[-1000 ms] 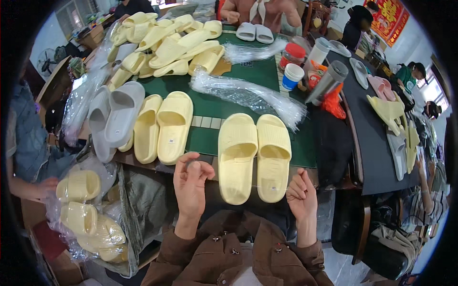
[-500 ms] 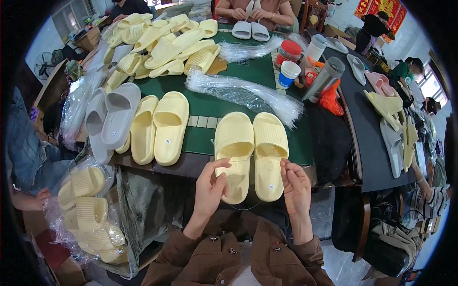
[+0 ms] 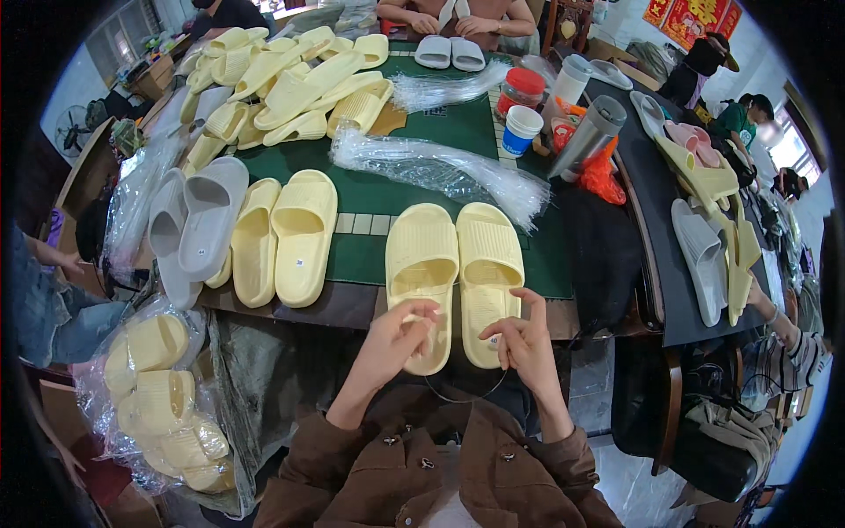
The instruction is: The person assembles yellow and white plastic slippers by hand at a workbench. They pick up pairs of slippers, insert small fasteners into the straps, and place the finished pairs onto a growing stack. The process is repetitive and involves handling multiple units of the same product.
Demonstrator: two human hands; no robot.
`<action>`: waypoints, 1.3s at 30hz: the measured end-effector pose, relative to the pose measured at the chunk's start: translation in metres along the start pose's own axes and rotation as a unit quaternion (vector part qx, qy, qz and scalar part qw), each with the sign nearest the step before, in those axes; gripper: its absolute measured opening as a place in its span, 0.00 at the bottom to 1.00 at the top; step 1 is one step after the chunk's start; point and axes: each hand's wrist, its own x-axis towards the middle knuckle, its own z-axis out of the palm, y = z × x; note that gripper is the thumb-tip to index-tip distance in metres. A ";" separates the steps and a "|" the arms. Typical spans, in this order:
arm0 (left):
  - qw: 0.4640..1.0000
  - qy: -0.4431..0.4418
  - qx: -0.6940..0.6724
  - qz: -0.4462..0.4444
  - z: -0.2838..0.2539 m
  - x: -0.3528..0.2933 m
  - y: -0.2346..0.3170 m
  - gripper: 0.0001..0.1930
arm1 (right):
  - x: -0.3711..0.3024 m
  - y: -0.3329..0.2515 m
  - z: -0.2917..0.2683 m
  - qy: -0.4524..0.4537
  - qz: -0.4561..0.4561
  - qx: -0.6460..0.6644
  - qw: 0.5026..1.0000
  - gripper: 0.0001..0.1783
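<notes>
Largest item: table with green top (image 3: 361, 260), spanning the centre of the frame. Right of frame: dark-covered bench (image 3: 682, 321), bearing yellow, grey and pink slides. Upper left: heap of pale yellow slide sandals (image 3: 304, 92), piled loosely at mixed angles. Lower left: clear plastic bag (image 3: 92, 378), with several yellow slides in it.

Working pair: pale yellow slides (image 3: 421, 242), just below frame centre, side by side at the table's near edge. Straps point to the top of the frame; heel ends reach past the edge toward the bottom.

Left of centre: second yellow pair (image 3: 304, 229), next to a grey pair (image 3: 214, 216). Above the working pair: bundle of clear plastic strands (image 3: 440, 167), lying diagonally, well apart from both hands.

Left hand (image 3: 396, 343): over the heel part of the left working slide. Thumb and forefinger curl toward each other, gap narrow; cannot tell whether anything is pinched. Right hand (image 3: 524, 348): at the heel part of the right working slide. Forefinger raised, other fingers bent, spread moderately wide; cannot tell whether a strand is caught between them.

Upper right of centre: steel bottle (image 3: 591, 136), tilted; red-lidded jar (image 3: 521, 88), upright; white-and-blue cup (image 3: 521, 132), upright, just below the jar.

Finest item: thin strand (image 3: 466, 401), curving in an arc below the heel ends, between the wrists. Its ends are too fine to trace.
</notes>
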 end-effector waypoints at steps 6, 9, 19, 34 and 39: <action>0.903 0.122 0.381 0.155 0.006 0.024 0.002 0.13 | 0.020 -0.009 0.006 -0.009 0.013 -0.069 0.997 0.10; 0.836 0.140 0.477 0.232 0.015 0.030 0.003 0.19 | 0.036 0.012 0.009 0.059 -0.160 -0.182 0.968 0.12; 0.791 0.100 0.558 0.229 0.017 0.042 -0.008 0.44 | 0.071 0.021 0.016 0.018 -0.230 -0.478 0.847 0.16; 0.825 0.083 0.548 0.109 0.042 0.087 -0.009 0.38 | 0.118 0.038 0.021 -0.009 -0.112 -0.428 0.897 0.18; 0.884 0.061 0.463 0.019 0.039 0.099 -0.003 0.30 | 0.119 0.040 0.023 0.004 -0.094 -0.389 0.916 0.19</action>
